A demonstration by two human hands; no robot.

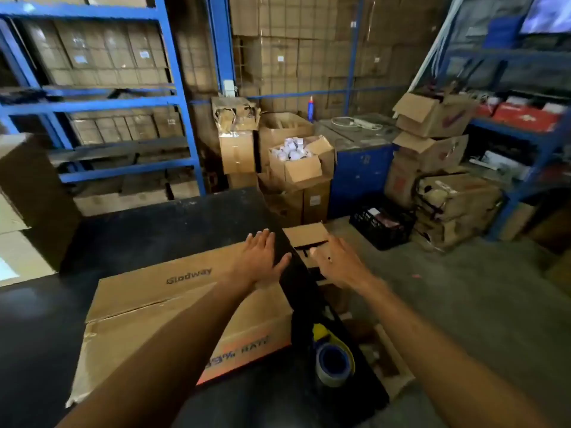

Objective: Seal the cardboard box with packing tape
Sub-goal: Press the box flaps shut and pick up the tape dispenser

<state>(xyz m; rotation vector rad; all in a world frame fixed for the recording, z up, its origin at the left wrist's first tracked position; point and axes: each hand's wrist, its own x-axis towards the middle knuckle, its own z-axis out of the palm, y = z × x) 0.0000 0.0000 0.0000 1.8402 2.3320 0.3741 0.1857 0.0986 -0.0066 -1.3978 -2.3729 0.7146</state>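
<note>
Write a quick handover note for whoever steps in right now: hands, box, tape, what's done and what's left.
Left hand: open, flat over the far right corner of the box.
Right hand: open, empty, out past the table edge.
Box: lying on the table, flaps closed, no tape visible on the seam.
Tape: on the table by the box's near right corner, untouched.
Done: flaps shut.
Left: pick up the tape and seal the seam.

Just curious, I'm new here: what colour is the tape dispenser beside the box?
Yellow handle, blue inner core on the tape dispenser, seen in the head view.
</note>
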